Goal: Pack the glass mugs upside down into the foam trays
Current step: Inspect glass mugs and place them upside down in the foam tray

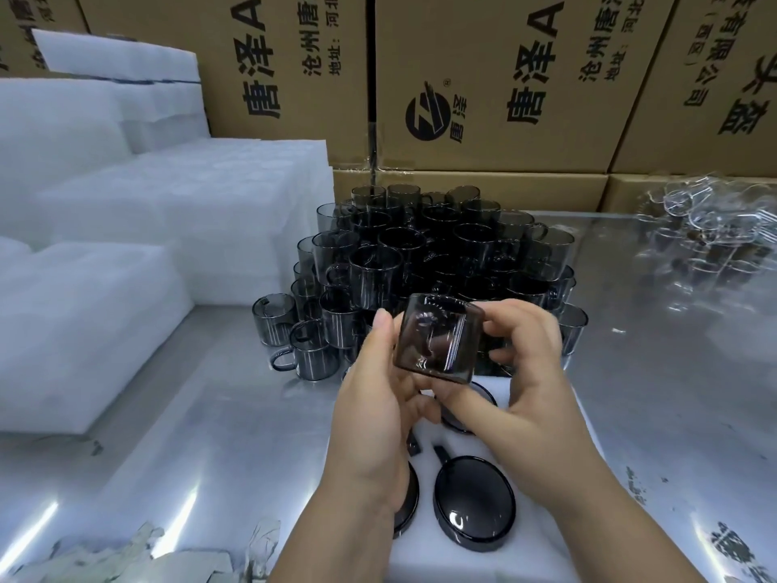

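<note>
Both hands meet at the centre of the frame around one smoky grey mug (pixel 437 342). The left hand (pixel 378 406) presses its thumb on the mug's left wall with the other fingers curled underneath. The right hand (pixel 534 372) wraps bent fingers round the right wall and reaches its forefinger below. The mug is lifted and tilted; its handle is not clearly visible, so I cannot tell which way it points.

Directly beneath the hands, at lower centre, lies the foam tray (pixel 542 536). An upturned mug (pixel 475 502) sits base-up in one pocket, and two more are partly hidden behind the hands.

Thin glass like this is probably light and rigid but brittle and slick, so the safest hold seems to be across the body, thumb opposite fingers, not by the handle alone. It should be eased rim-first into its pocket, without knocking its neighbours.

Just above the hands stands the pile of mugs (pixel 441 254), heaped closely in layers. On the left are stacks of white foam (pixel 126 204). Clear glassware (pixel 706 229) lies at upper right on the shiny table (pixel 210 435), and printed cardboard boxes (pixel 483 77) fill the top.
</note>
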